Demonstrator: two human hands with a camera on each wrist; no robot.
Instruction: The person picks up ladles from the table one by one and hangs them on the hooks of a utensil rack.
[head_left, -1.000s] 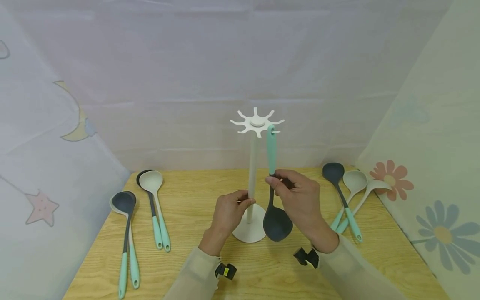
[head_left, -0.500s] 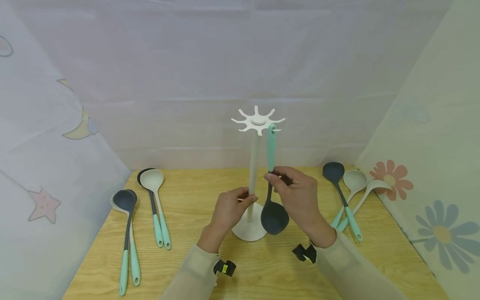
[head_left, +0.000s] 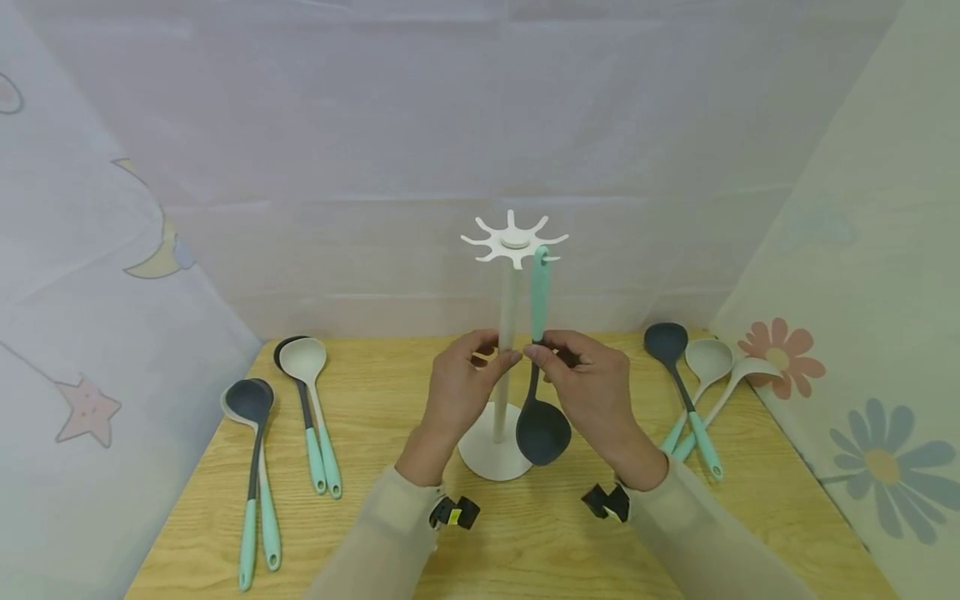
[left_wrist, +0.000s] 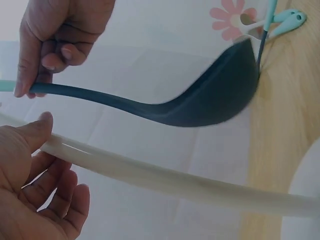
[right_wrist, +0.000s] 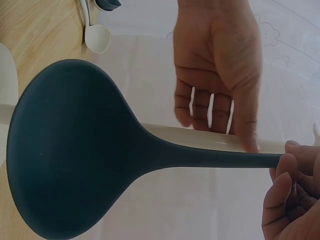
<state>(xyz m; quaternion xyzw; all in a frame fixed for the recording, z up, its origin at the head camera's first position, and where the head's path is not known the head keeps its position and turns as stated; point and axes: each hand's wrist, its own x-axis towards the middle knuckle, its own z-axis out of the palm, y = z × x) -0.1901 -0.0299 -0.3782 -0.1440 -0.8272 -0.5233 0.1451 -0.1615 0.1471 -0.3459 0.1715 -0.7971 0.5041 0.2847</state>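
A dark ladle (head_left: pixel 543 433) with a mint handle hangs upright, bowl down, just right of a white utensil stand (head_left: pixel 498 417). My right hand (head_left: pixel 600 392) pinches its dark shaft right below the handle. The handle's holed top is at one of the stand's front-right hooks; whether a hook passes through the hole cannot be told. My left hand (head_left: pixel 459 387) holds the stand's post (left_wrist: pixel 150 172) around mid-height between thumb and fingers. In the right wrist view, the ladle's bowl (right_wrist: pixel 70 150) fills the left side, with the left hand (right_wrist: pixel 220 75) beyond the shaft.
On the left of the wooden table (head_left: pixel 375 400) lie two pairs of ladles, including a dark ladle (head_left: pixel 251 404) and a white ladle (head_left: pixel 303 362). To the right are a dark ladle (head_left: pixel 666 343) and two white ones, crossed. Printed cloth (head_left: pixel 375 150) surrounds the table.
My left hand has moved up the post, from low near the base to about mid-height. The right hand and the ladle have shifted slightly left and up, closer to the post.
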